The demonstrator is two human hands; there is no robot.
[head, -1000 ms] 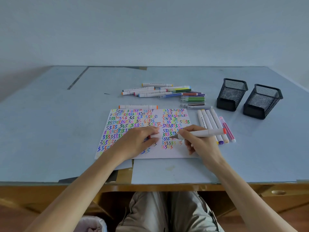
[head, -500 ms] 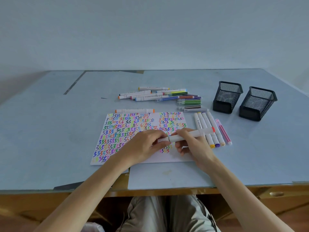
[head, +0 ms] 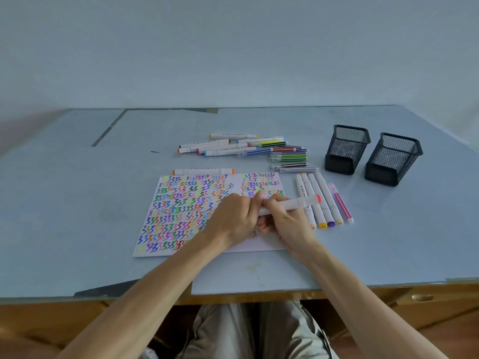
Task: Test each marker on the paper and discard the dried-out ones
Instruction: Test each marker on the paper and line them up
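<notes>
A white marker with a red end cap point(head: 293, 203) lies across both hands above the paper point(head: 181, 211), a white sheet filled with coloured zigzag marks. My right hand point(head: 282, 221) grips its barrel. My left hand point(head: 241, 216) closes its fingers round the marker's near end, which is hidden inside the hand. A pile of markers point(head: 246, 147) lies beyond the paper. One orange-capped marker point(head: 203, 171) rests along the paper's top edge. A row of several markers point(head: 324, 200) lies to the right of the paper.
Two black mesh pen holders point(head: 347, 149) point(head: 392, 158) stand at the right rear of the blue table point(head: 77, 203). The table's front edge runs just below my forearms, with a wooden drawer handle point(head: 422, 297) at lower right.
My right hand lifted the marker's tip off the paper and swung it level. My left hand left the paper and closed on the marker's tip end.
</notes>
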